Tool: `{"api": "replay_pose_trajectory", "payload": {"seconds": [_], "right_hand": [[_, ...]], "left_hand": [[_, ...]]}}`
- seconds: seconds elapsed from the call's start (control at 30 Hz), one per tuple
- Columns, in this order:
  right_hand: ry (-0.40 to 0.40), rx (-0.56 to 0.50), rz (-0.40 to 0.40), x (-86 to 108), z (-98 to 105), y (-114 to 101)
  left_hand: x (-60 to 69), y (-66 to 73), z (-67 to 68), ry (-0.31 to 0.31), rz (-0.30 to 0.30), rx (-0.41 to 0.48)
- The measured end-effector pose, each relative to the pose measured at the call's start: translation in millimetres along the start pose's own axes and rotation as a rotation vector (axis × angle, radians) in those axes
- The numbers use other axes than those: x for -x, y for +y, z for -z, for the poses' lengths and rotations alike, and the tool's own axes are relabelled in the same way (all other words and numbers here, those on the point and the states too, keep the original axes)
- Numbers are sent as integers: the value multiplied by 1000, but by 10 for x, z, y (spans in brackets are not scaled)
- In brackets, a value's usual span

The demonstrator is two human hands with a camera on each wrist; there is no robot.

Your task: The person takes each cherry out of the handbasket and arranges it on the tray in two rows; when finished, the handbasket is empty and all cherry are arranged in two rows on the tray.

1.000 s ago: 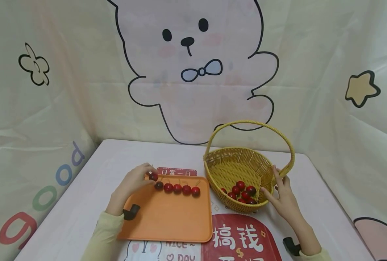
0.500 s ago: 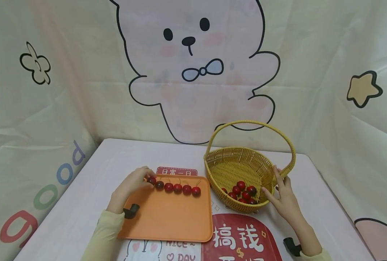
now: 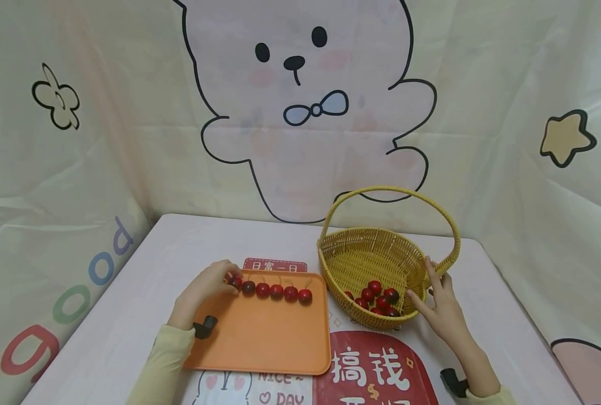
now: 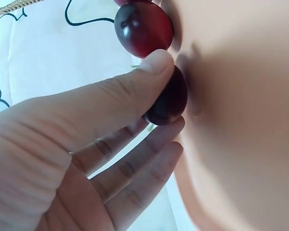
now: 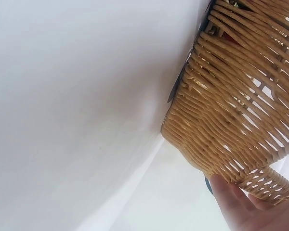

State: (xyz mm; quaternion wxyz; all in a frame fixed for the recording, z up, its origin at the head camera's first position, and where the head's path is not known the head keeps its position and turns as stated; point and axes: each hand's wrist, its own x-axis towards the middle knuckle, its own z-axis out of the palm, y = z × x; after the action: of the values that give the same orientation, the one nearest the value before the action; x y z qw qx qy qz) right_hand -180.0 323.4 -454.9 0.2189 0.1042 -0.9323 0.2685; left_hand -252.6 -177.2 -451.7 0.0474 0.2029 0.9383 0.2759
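My left hand (image 3: 206,289) pinches a dark red cherry (image 4: 172,102) between thumb and fingers at the left end of a row. The held cherry sits against the orange tray (image 3: 265,343), near its far left corner. Several more cherries (image 3: 277,292) with stems continue the row rightward along the tray's far edge; the nearest cherry (image 4: 144,30) is just beyond my thumb. My right hand (image 3: 444,312) holds the right rim of the yellow wicker basket (image 3: 353,259), thumb over the rim, fingers (image 5: 221,195) on the outer weave by the handle base. Several cherries (image 3: 375,288) lie inside the basket.
The basket's tall arched handle (image 3: 391,191) rises above it. Tray and basket stand side by side on a white table (image 3: 199,239) with a printed red pattern (image 3: 376,365). A cartoon-printed cloth (image 3: 300,146) hangs behind and at both sides.
My left hand has lowered the cherry slightly and brought it to the left end of the row. The right hand stays on the basket rim.
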Motion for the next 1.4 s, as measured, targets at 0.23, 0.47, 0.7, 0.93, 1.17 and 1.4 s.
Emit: {"api": "replay_pose_trajectory", "payload": {"seconds": [0.23, 0.47, 0.7, 0.93, 1.17, 1.4], "right_hand": [[1, 6, 1, 1, 4, -5], [-2, 5, 1, 1, 1, -8], [-4, 5, -1, -2, 1, -8], [1, 10, 4, -1, 3, 2], [2, 9, 2, 3, 1, 7], [-9, 12, -19, 1, 14, -7]], "left_hand": [[-1, 11, -6, -23, 45, -1], [25, 40, 14, -34, 61, 12], [40, 59, 31, -39, 71, 25], [59, 86, 60, -34, 85, 33], [96, 127, 97, 1, 101, 6], [108, 151, 138, 27, 27, -40]]}}
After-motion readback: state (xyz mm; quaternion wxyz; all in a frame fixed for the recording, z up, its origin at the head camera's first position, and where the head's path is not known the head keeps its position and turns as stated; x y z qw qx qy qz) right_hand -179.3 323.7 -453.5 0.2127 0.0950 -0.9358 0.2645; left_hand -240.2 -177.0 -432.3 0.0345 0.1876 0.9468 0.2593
